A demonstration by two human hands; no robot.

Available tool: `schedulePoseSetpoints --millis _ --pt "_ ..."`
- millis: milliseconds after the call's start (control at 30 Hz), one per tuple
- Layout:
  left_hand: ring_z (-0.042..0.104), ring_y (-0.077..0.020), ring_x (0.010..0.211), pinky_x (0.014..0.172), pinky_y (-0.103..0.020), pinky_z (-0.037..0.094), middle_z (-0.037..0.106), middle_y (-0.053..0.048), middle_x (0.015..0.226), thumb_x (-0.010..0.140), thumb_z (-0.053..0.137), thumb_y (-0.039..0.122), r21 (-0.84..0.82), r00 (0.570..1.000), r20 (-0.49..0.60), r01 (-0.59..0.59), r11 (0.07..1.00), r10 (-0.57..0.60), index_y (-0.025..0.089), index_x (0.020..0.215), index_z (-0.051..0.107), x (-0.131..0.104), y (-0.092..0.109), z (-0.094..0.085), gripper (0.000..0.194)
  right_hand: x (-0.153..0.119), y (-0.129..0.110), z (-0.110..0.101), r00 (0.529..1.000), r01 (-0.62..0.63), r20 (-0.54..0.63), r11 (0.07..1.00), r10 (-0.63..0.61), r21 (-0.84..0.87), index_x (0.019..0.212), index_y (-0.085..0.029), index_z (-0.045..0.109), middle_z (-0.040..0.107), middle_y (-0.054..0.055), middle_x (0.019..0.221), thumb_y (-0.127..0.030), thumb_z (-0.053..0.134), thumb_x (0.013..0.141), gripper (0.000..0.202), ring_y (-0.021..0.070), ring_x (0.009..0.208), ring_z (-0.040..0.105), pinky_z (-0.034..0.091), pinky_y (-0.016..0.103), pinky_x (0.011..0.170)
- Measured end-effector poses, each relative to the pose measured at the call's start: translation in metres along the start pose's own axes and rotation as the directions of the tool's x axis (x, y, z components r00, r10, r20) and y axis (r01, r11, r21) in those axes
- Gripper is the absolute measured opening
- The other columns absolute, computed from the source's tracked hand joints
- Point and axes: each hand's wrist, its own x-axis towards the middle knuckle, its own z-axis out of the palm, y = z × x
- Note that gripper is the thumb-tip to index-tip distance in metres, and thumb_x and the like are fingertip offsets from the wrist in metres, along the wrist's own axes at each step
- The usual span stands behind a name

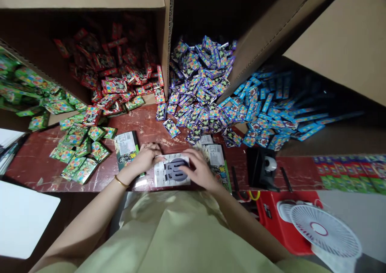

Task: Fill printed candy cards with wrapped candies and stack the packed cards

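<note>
A white printed box (159, 179) lies at the table's front edge, with a dark grey round slotted plastic piece (176, 170) on its top. My left hand (150, 156) grips the box's upper left corner, fingers curled and thumb along the edge. At the box's right side, my right hand (197, 168) is closed round the edge, its thumb over the grey piece. Beside my left hand lies a black and green flat pack (126, 146) with a white label. A similar flat pack (217, 160) is partly covered by my right hand and forearm.
Cardboard boxes (167, 44) open toward me, spilling small red packs (114, 86), purple packs (205, 88) and blue packs (265, 120). Green packs (81, 152) lie to the left. A black tape dispenser (262, 168) stands at right, above a white fan (327, 232) and red stool (280, 224).
</note>
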Motion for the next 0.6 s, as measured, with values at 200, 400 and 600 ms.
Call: schedulePoseSetpoints --millis 200,400,600 --pt "0.053 -0.0212 0.093 0.089 -0.036 0.031 0.065 -0.006 0.088 0.092 0.049 0.043 -0.007 0.997 0.030 -0.069 0.998 0.069 0.020 0.085 0.071 0.001 0.002 -0.002 0.033 0.021 0.028 -0.011 0.986 -0.164 0.045 0.981 0.160 0.104 0.103 -0.018 0.065 0.067 0.007 0.089 -0.023 0.061 0.082 0.022 0.0188 0.083 0.062 0.049 0.033 0.079" --pt "0.053 -0.0209 0.091 0.088 -0.036 0.034 0.064 -0.007 0.088 0.096 0.042 0.039 0.022 0.997 -0.010 -0.077 0.997 0.077 0.019 0.086 0.070 -0.005 0.002 0.002 0.036 0.036 0.031 -0.013 0.972 -0.174 0.178 0.978 0.153 0.111 0.066 -0.016 0.066 0.061 0.003 0.073 -0.019 0.069 0.074 0.009 0.0121 0.063 0.053 0.042 0.025 0.062" --pt "0.054 -0.0213 0.091 0.089 -0.036 0.034 0.065 -0.007 0.088 0.094 0.045 0.041 0.006 0.998 -0.021 -0.063 0.998 0.063 0.019 0.087 0.071 -0.007 0.002 0.003 0.034 0.035 0.037 -0.008 0.980 -0.161 0.138 0.976 0.141 0.149 0.063 -0.017 0.064 0.061 0.001 0.069 -0.018 0.068 0.073 0.011 0.0127 0.063 0.052 0.040 0.025 0.061"
